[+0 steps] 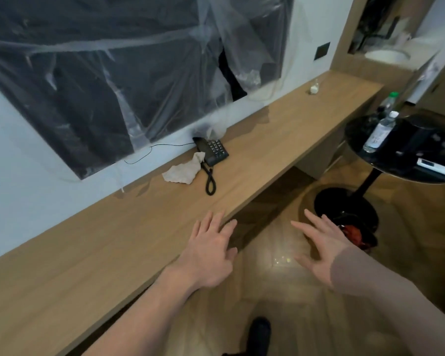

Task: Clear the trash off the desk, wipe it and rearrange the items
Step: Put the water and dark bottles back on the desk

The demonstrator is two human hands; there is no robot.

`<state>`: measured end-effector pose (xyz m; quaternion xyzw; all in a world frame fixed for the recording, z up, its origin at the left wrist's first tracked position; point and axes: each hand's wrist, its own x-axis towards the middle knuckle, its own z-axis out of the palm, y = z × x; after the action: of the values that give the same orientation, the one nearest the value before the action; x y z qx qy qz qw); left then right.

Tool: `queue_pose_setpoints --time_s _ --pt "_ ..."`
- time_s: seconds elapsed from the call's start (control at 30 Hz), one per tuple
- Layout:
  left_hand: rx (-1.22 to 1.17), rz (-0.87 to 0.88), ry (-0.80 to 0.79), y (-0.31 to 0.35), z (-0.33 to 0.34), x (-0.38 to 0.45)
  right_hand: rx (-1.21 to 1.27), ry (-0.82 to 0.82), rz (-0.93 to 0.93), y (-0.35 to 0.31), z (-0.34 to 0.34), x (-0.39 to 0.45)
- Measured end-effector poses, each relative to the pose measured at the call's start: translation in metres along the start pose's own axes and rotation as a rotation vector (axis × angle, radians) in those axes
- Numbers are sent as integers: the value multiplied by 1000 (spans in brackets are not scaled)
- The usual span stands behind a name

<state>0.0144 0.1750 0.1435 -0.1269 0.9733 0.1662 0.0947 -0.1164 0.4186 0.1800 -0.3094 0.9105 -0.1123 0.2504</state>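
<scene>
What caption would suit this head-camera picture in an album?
Both open hands, left hand and right hand, hover at the long wooden desk, where a crumpled white cloth lies beside a black corded telephone.

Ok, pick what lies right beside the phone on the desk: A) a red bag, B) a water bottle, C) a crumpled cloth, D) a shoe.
C: the crumpled cloth lies against the phone on the desk.
</scene>
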Motion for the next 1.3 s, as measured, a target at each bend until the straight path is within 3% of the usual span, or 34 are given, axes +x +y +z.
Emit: queue_pose_setpoints --time_s 0.63,1.03,1.3 --pt "18 149 -92 194 -18 240 105 66 108 226 -145 81" --pt "-36 -117 -16 350 21 306 8 -49 -24 403 -238 121" --pt "-45 -223 -35 405 26 351 3 -129 -113 467 -282 175"
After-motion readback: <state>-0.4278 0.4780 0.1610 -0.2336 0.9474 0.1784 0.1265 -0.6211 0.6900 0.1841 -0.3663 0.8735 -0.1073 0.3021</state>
